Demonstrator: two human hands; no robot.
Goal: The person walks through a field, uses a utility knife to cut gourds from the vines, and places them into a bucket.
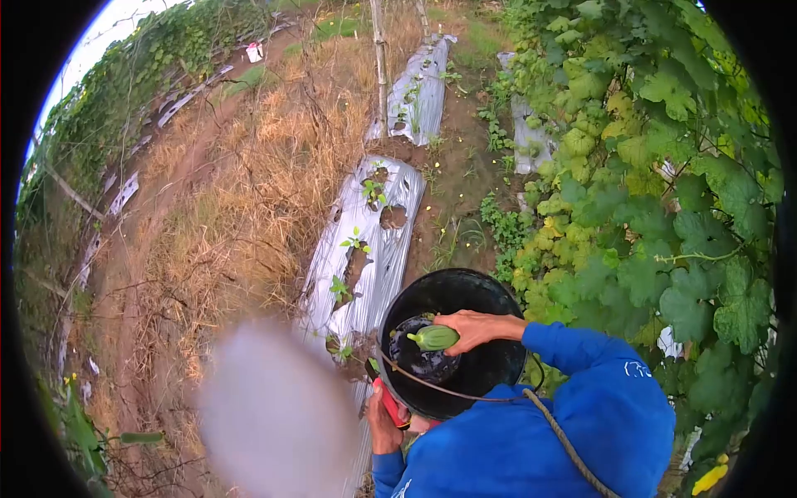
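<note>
My right hand (477, 329) reaches in from the right in a blue sleeve and grips a green gourd (434, 337), its tip pointing left over the mouth of a black bucket (490, 282). The bucket hangs close against my body, with a thin handle across its near side and a rope (573, 448) over the blue shirt. Dark wet patches mark its inside bottom. Low on the bucket's left side, my left hand (383, 423) is closed around a red-handled tool (393, 408) with a dark end pointing up; its exact kind is partly hidden by the fingers.
Silver plastic mulch (390, 257) runs ahead, with seedlings (355, 241) in its holes. A leafy vine wall (689, 207) stands close on the right. Dry grass (241, 191) and a wooden pole (380, 66) lie to the left and ahead. A pale blur (278, 415) covers the lower left.
</note>
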